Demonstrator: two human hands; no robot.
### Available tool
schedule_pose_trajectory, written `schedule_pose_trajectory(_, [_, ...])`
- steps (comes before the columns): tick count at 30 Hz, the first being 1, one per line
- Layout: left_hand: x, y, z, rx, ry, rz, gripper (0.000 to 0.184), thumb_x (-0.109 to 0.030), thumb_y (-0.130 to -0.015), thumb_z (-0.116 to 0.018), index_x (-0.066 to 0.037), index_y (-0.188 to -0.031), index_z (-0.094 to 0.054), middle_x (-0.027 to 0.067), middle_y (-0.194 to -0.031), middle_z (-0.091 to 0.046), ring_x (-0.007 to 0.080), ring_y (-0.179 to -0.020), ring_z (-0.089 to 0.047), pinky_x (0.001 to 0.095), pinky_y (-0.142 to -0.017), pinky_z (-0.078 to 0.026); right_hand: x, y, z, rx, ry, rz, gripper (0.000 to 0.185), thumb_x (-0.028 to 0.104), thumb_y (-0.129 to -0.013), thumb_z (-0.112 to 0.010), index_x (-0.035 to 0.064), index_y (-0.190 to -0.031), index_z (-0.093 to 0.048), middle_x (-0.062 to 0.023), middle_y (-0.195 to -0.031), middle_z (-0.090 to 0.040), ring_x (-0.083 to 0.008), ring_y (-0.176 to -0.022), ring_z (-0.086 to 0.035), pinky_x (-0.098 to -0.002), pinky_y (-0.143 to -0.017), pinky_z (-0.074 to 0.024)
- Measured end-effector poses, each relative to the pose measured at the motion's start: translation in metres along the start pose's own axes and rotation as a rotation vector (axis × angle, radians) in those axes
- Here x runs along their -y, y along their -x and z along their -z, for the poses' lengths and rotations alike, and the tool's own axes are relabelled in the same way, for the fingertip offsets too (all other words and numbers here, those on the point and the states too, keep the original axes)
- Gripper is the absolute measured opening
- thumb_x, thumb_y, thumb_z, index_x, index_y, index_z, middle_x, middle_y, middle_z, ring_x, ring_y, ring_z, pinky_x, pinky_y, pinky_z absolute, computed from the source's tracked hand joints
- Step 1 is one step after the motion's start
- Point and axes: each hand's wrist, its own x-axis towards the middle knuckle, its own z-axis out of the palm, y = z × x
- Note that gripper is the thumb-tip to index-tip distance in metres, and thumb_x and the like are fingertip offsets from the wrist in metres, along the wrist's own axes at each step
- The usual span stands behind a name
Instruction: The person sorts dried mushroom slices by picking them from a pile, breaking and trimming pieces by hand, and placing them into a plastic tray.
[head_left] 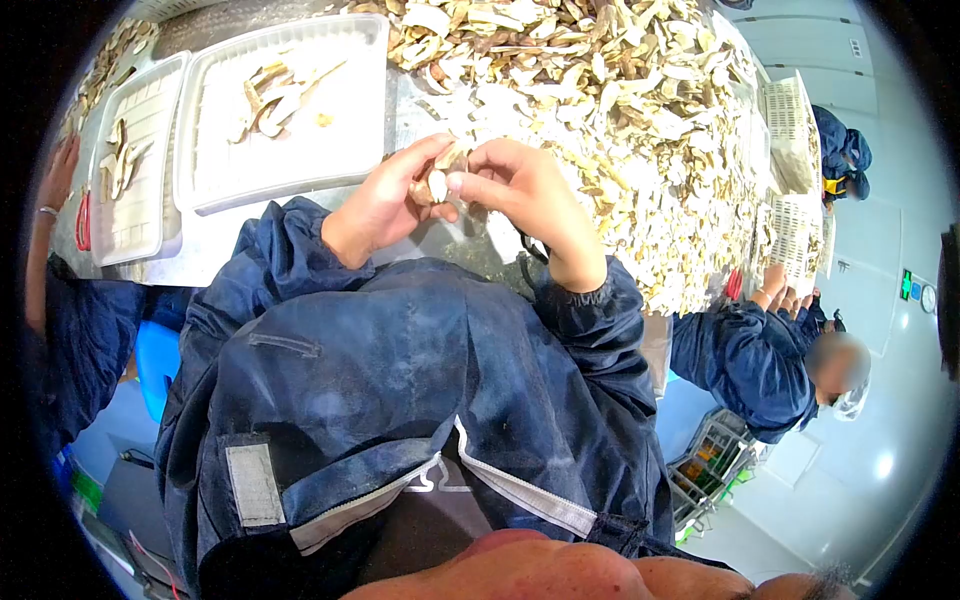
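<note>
Close to my chest, both hands meet over the table's near edge. My left hand point(388, 200) has its fingers curled around a few pale and brown mushroom slices point(437, 187). From the other side, the thumb and fingers of my right hand point(530, 195) pinch at the same slices; how many there are I cannot tell. Beyond my right hand spreads a large heap of cut mushroom slices point(640, 90), cream with brown edges. At the left, a white plastic tray point(215, 165) holds several slices lying loosely together.
A second, narrower tray point(150, 235) with a few slices stands further left, near another person's hand point(60, 172). White baskets point(792, 130) line the right end of the table point(400, 120). Another person in a dark blue sleeve point(740, 350) works there, with hands near a basket.
</note>
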Motion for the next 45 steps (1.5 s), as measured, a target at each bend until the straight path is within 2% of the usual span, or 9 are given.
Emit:
schedule_pose_trajectory(8, [-0.003,-0.005,0.004,0.082,0.159,0.022,0.037,-0.031,-0.106,-0.042,-0.006,-0.127,-0.057,0.0123,-0.108,-0.068,0.0233,-0.093,-0.069,0.031,-0.065,-0.061,-0.034,-0.056,0.027,-0.506,0.8,0.272,0.028,0.02,-0.082,-0.07,0.0089,-0.108,-0.07,-0.0131,-0.098,-0.064,-0.0356,-0.085,-0.066,-0.0443,-0.072,-0.0538])
schedule_pose_trajectory(16, [-0.001,-0.005,0.001,0.098,0.112,-0.047,0.04,-0.03,-0.106,-0.041,-0.004,-0.136,-0.05,0.0162,-0.125,-0.063,0.0286,-0.109,-0.066,0.0403,-0.089,-0.059,-0.045,-0.058,0.033,-0.618,0.703,0.432,0.014,0.019,-0.086,-0.072,0.0087,-0.095,-0.074,-0.0118,-0.09,-0.064,-0.0328,-0.075,-0.066,-0.0403,-0.064,-0.0519])
schedule_pose_trajectory(20, [0.002,-0.011,0.004,0.137,0.194,-0.06,0.044,-0.034,-0.107,-0.039,-0.004,-0.138,-0.049,0.0153,-0.126,-0.062,0.0283,-0.112,-0.065,0.0415,-0.091,-0.058,-0.003,-0.024,0.028,-0.465,0.261,0.042,0.026,0.025,-0.089,-0.076,0.0002,-0.093,-0.073,-0.0125,-0.088,-0.066,-0.0215,-0.072,-0.067,-0.0314,-0.06,-0.0481])
schedule_pose_trajectory(24, [-0.002,-0.006,-0.004,0.148,0.243,-0.038,0.045,-0.035,-0.108,-0.037,-0.004,-0.138,-0.049,0.016,-0.124,-0.063,0.0276,-0.11,-0.065,0.0406,-0.089,-0.058,0.015,-0.012,0.014,-0.112,-0.148,0.031,0.022,0.023,-0.088,-0.075,0.0021,-0.095,-0.074,-0.0124,-0.086,-0.066,-0.0253,-0.074,-0.068,-0.0343,-0.062,-0.0501])
schedule_pose_trajectory(27, [-0.001,-0.005,0.001,0.143,0.205,-0.028,0.045,-0.035,-0.108,-0.036,-0.004,-0.138,-0.049,0.0144,-0.124,-0.063,0.0267,-0.107,-0.066,0.0391,-0.085,-0.06,-0.025,-0.045,0.026,-0.428,0.589,0.296,0.02,0.023,-0.087,-0.071,0.0052,-0.096,-0.075,-0.0135,-0.092,-0.067,-0.03,-0.079,-0.067,-0.0394,-0.067,-0.0522])
schedule_pose_trajectory(31, [0.003,-0.006,0.01,0.178,0.27,0.022,0.044,-0.034,-0.108,-0.037,-0.004,-0.137,-0.05,0.0142,-0.12,-0.064,0.0258,-0.103,-0.066,0.0364,-0.078,-0.061,-0.04,-0.056,0.017,-0.463,0.806,0.234,0.021,0.026,-0.083,-0.07,0.0072,-0.093,-0.074,-0.0138,-0.088,-0.066,-0.0334,-0.082,-0.065,-0.0434,-0.071,-0.0524])
schedule_pose_trajectory(35, [0.006,-0.006,0.012,0.151,0.266,0.02,0.046,-0.037,-0.107,-0.037,-0.005,-0.137,-0.051,0.0136,-0.119,-0.064,0.0252,-0.101,-0.066,0.0354,-0.074,-0.061,-0.035,-0.05,0.026,-0.338,0.578,0.14,0.022,0.025,-0.079,-0.075,0.0083,-0.093,-0.074,-0.0149,-0.087,-0.067,-0.0321,-0.08,-0.066,-0.0415,-0.071,-0.0531])
schedule_pose_trajectory(39, [-0.001,0.0,-0.001,0.059,0.245,-0.007,0.05,-0.043,-0.106,-0.037,-0.006,-0.136,-0.052,0.0132,-0.117,-0.065,0.0248,-0.099,-0.066,0.0352,-0.072,-0.061,0.017,-0.026,0.029,0.061,-0.2,-0.035,0.027,0.026,-0.085,-0.073,0.0004,-0.095,-0.074,-0.0127,-0.084,-0.072,-0.0202,-0.073,-0.069,-0.0323,-0.067,-0.0521])
schedule_pose_trajectory(45, [0.001,-0.001,0.001,0.047,0.24,-0.047,0.049,-0.046,-0.106,-0.038,-0.006,-0.13,-0.055,0.0139,-0.114,-0.065,0.0252,-0.096,-0.066,0.0345,-0.067,-0.058,-0.012,-0.073,0.003,-0.268,0.404,0.103,0.027,0.03,-0.082,-0.073,0.0041,-0.09,-0.074,-0.0142,-0.083,-0.071,-0.0273,-0.073,-0.067,-0.0361,-0.066,-0.0521])
